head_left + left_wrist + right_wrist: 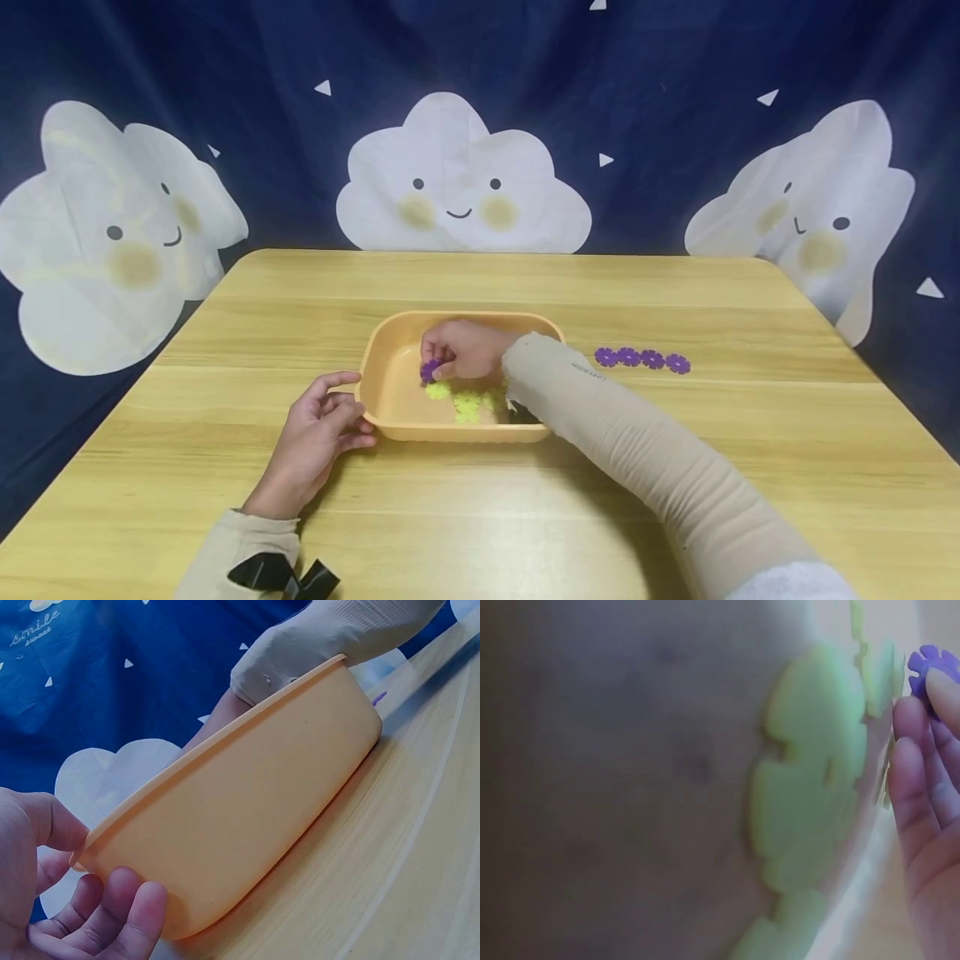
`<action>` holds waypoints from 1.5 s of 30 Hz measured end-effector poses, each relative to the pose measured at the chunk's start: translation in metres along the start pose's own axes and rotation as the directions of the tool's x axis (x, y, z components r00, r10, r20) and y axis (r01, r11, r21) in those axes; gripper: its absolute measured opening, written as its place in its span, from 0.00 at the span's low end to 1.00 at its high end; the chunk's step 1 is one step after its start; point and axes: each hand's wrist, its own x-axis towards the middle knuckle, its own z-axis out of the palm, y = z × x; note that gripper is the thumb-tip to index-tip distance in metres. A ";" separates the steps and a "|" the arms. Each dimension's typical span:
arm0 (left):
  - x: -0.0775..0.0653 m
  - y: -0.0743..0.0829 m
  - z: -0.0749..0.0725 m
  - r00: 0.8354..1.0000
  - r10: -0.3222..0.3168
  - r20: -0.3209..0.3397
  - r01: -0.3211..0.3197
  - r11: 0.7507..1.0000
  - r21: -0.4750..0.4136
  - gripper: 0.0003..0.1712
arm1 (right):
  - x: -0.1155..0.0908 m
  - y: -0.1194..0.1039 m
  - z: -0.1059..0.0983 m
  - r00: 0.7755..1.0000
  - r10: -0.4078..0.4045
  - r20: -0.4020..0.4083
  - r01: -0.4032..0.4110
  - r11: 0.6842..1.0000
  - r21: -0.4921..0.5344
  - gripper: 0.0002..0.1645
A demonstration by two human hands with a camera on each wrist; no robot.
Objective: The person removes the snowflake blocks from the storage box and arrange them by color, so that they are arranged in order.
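Observation:
My right hand (468,348) reaches into the orange plastic basin (457,434) and pinches a purple notched disc (430,372) between thumb and fingers. In the right wrist view the same purple disc (932,667) shows at the fingertips, upper right. Yellow-green notched discs (467,406) lie on the basin floor below that hand, some overlapping; the right sleeve hides part of them. At the basin's left end my left hand (322,433) grips the rim. The left wrist view shows its fingers bent against the outer wall of the basin (240,802).
A row of several purple notched discs (641,358) lies on the wooden table (480,517), right of the basin. Behind the table hangs a dark blue curtain (645,75) with cloud prints. My right sleeve (637,450) crosses the basin's right end.

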 end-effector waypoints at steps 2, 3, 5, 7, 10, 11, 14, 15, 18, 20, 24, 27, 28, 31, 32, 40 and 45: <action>0.000 0.000 0.000 1.000 -0.002 -0.004 0.002 1.000 0.003 0.23 | 0.001 0.000 0.000 1.000 -0.006 -0.009 0.006 1.000 0.018 0.08; 0.000 0.000 0.000 1.000 -0.002 -0.004 0.002 1.000 0.006 0.23 | 0.001 0.000 0.000 1.000 -0.008 -0.010 0.008 1.000 0.028 0.10; -0.001 0.000 -0.001 1.000 -0.003 -0.005 0.003 1.000 0.011 0.23 | 0.001 -0.002 -0.001 1.000 -0.011 -0.008 0.011 0.998 0.056 0.13; 0.000 0.000 -0.001 1.000 0.001 -0.004 -0.001 1.000 0.015 0.23 | 0.001 -0.002 -0.002 1.000 -0.029 -0.007 0.029 0.997 0.075 0.15; 0.000 0.000 -0.001 1.000 0.009 -0.002 -0.009 1.000 0.007 0.23 | 0.000 -0.004 -0.004 0.998 -0.059 -0.009 0.060 0.993 0.101 0.15; 0.000 0.000 -0.001 1.000 0.011 -0.002 -0.011 1.000 0.003 0.23 | 0.000 -0.004 -0.004 0.998 -0.066 -0.012 0.067 0.992 0.105 0.14; 0.000 0.000 -0.001 1.000 0.010 -0.002 -0.010 1.000 -0.002 0.23 | -0.001 -0.005 -0.005 0.998 -0.054 -0.015 0.055 0.988 0.145 0.15; 0.000 -0.001 0.000 1.000 0.008 -0.002 -0.008 1.000 -0.001 0.23 | -0.001 -0.005 -0.005 0.999 -0.044 -0.015 0.046 0.986 0.159 0.16; 0.000 -0.001 0.000 1.000 0.003 -0.005 -0.003 1.000 0.011 0.23 | -0.001 -0.006 -0.005 0.999 -0.028 -0.026 0.033 0.979 0.201 0.18; 0.000 -0.001 0.000 1.000 0.001 -0.008 0.000 1.000 0.023 0.24 | -0.002 -0.006 -0.006 0.999 -0.035 -0.037 0.042 0.973 0.227 0.19; 0.000 0.000 -0.001 1.000 -0.004 -0.012 0.004 0.999 0.043 0.24 | -0.003 -0.008 -0.008 0.998 -0.047 -0.050 0.060 0.957 0.284 0.20; 0.000 0.000 -0.001 1.000 -0.007 -0.013 0.007 0.999 0.050 0.24 | -0.004 -0.011 -0.009 0.999 -0.022 -0.046 0.036 0.945 0.325 0.22; 0.000 -0.001 -0.001 1.000 -0.007 -0.013 0.007 0.999 0.051 0.24 | -0.005 -0.012 -0.010 0.999 -0.013 -0.045 0.027 0.941 0.337 0.22; 0.000 -0.001 -0.001 1.000 -0.009 -0.015 0.010 0.999 0.050 0.24 | -0.005 -0.012 -0.011 0.999 0.008 -0.048 0.011 0.924 0.382 0.24; 0.000 -0.001 0.000 1.000 -0.010 -0.016 0.011 0.999 0.050 0.23 | -0.006 -0.012 -0.012 0.999 0.008 -0.054 0.013 0.921 0.390 0.24; 0.000 0.001 0.000 1.000 -0.016 -0.016 0.017 0.998 0.057 0.23 | -0.007 -0.012 -0.017 0.991 -0.041 -0.127 0.095 0.885 0.455 0.27; 0.001 0.001 0.000 1.000 -0.012 -0.011 0.012 0.998 0.058 0.23 | -0.008 -0.013 -0.021 0.980 -0.038 -0.193 0.136 0.839 0.527 0.28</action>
